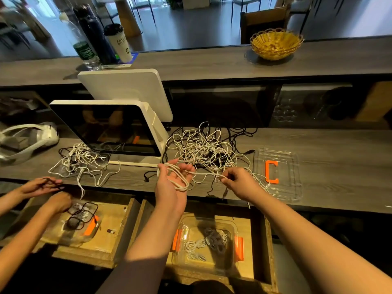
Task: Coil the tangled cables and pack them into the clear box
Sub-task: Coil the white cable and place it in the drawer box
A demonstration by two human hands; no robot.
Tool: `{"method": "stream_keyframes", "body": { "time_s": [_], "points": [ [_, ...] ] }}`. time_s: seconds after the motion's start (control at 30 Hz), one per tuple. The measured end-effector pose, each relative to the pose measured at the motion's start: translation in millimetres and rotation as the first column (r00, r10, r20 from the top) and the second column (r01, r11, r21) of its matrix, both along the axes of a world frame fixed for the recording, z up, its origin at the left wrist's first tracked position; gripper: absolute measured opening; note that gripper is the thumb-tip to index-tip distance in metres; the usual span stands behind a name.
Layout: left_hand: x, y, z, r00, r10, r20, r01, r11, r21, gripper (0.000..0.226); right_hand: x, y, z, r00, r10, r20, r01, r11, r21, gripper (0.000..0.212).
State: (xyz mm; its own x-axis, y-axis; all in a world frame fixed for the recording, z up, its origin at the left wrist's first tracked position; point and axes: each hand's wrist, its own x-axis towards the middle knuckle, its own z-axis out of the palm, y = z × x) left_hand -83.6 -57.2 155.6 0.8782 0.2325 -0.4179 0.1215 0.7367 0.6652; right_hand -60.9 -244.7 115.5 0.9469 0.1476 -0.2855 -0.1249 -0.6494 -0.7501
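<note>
Left hand point(172, 179) palm-up, white cable point(203, 173) looped round fingers. Right hand point(235, 180) pinches same cable. Tangle point(201, 149) on worktop point(328, 145); box point(206, 242) below, part-filled. Risk: pull tightens snarl, loops slip off.

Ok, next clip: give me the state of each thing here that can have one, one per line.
Left hand: palm up, white cable looped round its fingers.
Right hand: pinches the same cable.
Cable tangle: still knotted, on the counter.
Clear box: open, in the drawer, holding coiled cables.
Lid: off, lying on the counter.
Screen: dark.
Yellow basket: upright on the shelf.
</note>
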Motion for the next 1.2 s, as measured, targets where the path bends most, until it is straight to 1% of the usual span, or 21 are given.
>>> {"method": "stream_keyframes", "body": {
  "time_s": [0.2,0.23,0.27,0.3,0.33,0.37,0.4,0.43,0.47,0.5,0.57,0.63,0.67,0.73,0.8,0.87,0.9,0.97,1.0,1.1,1.2],
  "points": [
    [8,6,-10,0.999,0.038,-0.025,-0.035,0.993,0.113,0.043,6,5,-2,0.997,0.054,0.060,-0.045,0.988,-0.147,0.010],
    [10,8,-11,0.998,0.044,-0.040,-0.037,0.985,0.167,0.042,8,6,-2,0.996,0.058,0.065,-0.046,0.985,-0.165,0.009],
    [12,11,-13,0.998,0.034,-0.061,-0.017,0.964,0.265,0.042,9,6,-1,0.996,0.060,0.071,-0.047,0.983,-0.180,0.009],
    [14,13,-14,0.996,0.000,-0.088,0.035,0.919,0.392,0.043,11,7,0,0.994,0.063,0.084,-0.045,0.978,-0.203,0.012],
    [16,16,-16,0.991,-0.059,-0.121,0.114,0.841,0.528,0.044,13,7,1,0.992,0.070,0.105,-0.043,0.970,-0.239,0.015],
    [19,18,-17,0.977,-0.139,-0.163,0.213,0.725,0.655,0.046,15,8,2,0.987,0.080,0.136,-0.041,0.961,-0.274,0.017],
    [20,18,-19,0.948,-0.230,-0.222,0.316,0.569,0.760,0.045,15,9,4,0.983,0.093,0.159,-0.043,0.955,-0.295,0.018],
    [21,15,-19,0.902,-0.317,-0.292,0.406,0.397,0.823,0.044,16,10,5,0.978,0.110,0.180,-0.053,0.954,-0.296,0.018],
    [21,11,-19,0.849,-0.386,-0.360,0.469,0.239,0.850,0.041,15,11,5,0.971,0.133,0.200,-0.073,0.956,-0.283,0.018],
    [21,5,-19,0.799,-0.437,-0.414,0.508,0.121,0.853,0.039,15,12,5,0.963,0.157,0.221,-0.097,0.961,-0.260,0.017],
    [23,-4,-21,0.710,-0.497,-0.498,0.559,-0.033,0.829,0.034,15,13,8,0.944,0.190,0.269,-0.139,0.970,-0.200,0.013],
    [28,-7,-21,0.639,-0.525,-0.563,0.595,-0.127,0.794,0.042,17,12,12,0.931,0.208,0.300,-0.170,0.974,-0.148,0.008],
    [30,-6,-21,0.611,-0.539,-0.580,0.612,-0.144,0.778,0.046,19,9,13,0.930,0.210,0.300,-0.180,0.976,-0.125,0.008],
    [31,-5,-21,0.596,-0.563,-0.572,0.625,-0.121,0.771,0.047,21,4,12,0.944,0.190,0.270,-0.183,0.982,-0.054,0.011],
    [29,-5,-21,0.677,-0.541,-0.500,0.571,-0.043,0.820,0.045,22,-1,11,0.960,0.142,0.240,-0.149,0.989,0.014,0.013],
    [28,-4,-23,0.780,-0.473,-0.410,0.486,0.045,0.873,0.045,23,-4,8,0.973,0.081,0.215,-0.082,0.997,-0.005,0.022],
    [27,-3,-25,0.813,-0.442,-0.378,0.454,0.076,0.888,0.046,23,-6,6,0.981,0.041,0.188,-0.039,0.999,-0.015,0.029],
    [25,1,-25,0.854,-0.395,-0.340,0.412,0.112,0.904,0.049,25,-9,4,0.993,-0.046,0.113,0.044,0.999,0.012,0.037],
    [24,3,-24,0.866,-0.377,-0.328,0.397,0.119,0.910,0.050,26,-12,2,0.994,-0.069,0.086,0.066,0.997,0.037,0.037],
    [21,7,-23,0.896,-0.324,-0.305,0.359,0.122,0.925,0.050,26,-19,-1,0.996,-0.062,0.060,0.057,0.995,0.088,0.029],
    [21,14,-20,0.935,-0.246,-0.254,0.309,0.219,0.926,0.050,26,-24,-4,0.996,-0.080,0.039,0.075,0.990,0.119,0.027]
  ]
}}
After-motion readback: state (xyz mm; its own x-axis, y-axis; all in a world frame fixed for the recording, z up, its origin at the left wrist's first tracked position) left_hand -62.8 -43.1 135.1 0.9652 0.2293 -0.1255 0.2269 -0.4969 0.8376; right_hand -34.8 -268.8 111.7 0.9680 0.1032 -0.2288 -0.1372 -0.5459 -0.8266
